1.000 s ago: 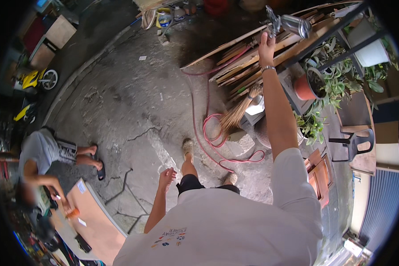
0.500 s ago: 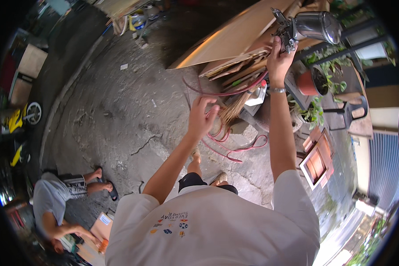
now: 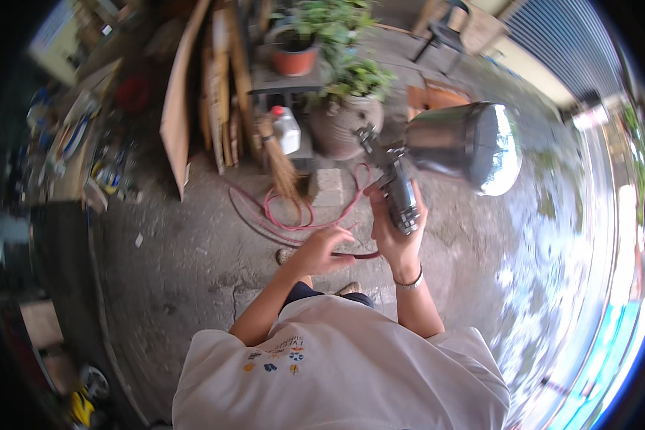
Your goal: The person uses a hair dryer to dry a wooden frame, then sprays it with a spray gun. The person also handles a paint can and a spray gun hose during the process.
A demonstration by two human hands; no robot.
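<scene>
At the far left, a cluttered workbench stood in shadow, and a yellow wheeled vehicle showed in part near the lower edge. Next to the right, a flat wooden panel stood upright beside a stack of long planks. A straw broom leaned just beside a white jug with a red cap, bristles downward. Behind the jug, an orange-brown pot held a leafy plant on a dark stand.

Below these, a pinkish-red hose lay in loops on the concrete floor, around the near side of a pale block. The person's left hand was held out over the floor in front of the white T-shirt, holding nothing visible, its thumb and fingers apart; whether it touched the hose passing close by could not be told.

At centre right, the person's right hand, with a band at the wrist, was clamped around the handle of a metal spray gun. The gun was raised in front of the body, its big shiny cup jutting to the right. Beyond it, a rounded planter and a dark chair stood well apart from the hands.
</scene>
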